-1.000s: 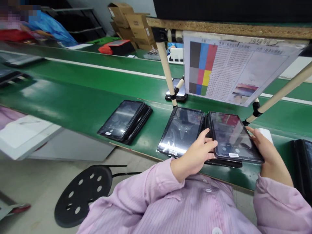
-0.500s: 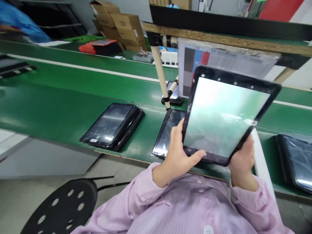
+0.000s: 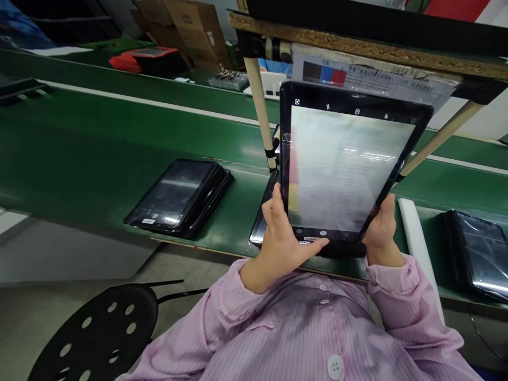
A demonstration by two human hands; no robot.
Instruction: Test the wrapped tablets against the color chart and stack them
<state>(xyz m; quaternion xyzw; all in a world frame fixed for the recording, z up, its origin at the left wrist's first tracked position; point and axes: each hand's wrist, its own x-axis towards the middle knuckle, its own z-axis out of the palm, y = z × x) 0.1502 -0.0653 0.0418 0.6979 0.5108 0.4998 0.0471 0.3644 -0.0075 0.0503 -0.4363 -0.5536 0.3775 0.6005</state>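
A black-framed tablet (image 3: 345, 169) is held up in both hands, its lit screen showing a pale, blurred picture with pink and yellow at the left edge. My left hand (image 3: 281, 238) grips its lower left corner, the thumb along the bottom edge. My right hand (image 3: 381, 230) holds the lower right side, its fingers partly hidden behind the tablet. Under and behind it, another dark tablet (image 3: 260, 225) lies on the green bench, mostly covered. Behind the raised tablet hangs a printed sheet (image 3: 381, 74) with colour blocks.
Stacked tablets (image 3: 174, 196) lie to the left on the green bench (image 3: 79, 159), and more tablets (image 3: 482, 254) to the right. A white foam strip (image 3: 416, 243) is beside my right hand. A wooden-edged shelf (image 3: 357, 50) on pale posts stands ahead. A black stool (image 3: 99, 333) is lower left.
The held tablet has moved left and slightly up, with both hands. Its screen has changed from a greenish blur to a pale picture with pink and yellow at the left.
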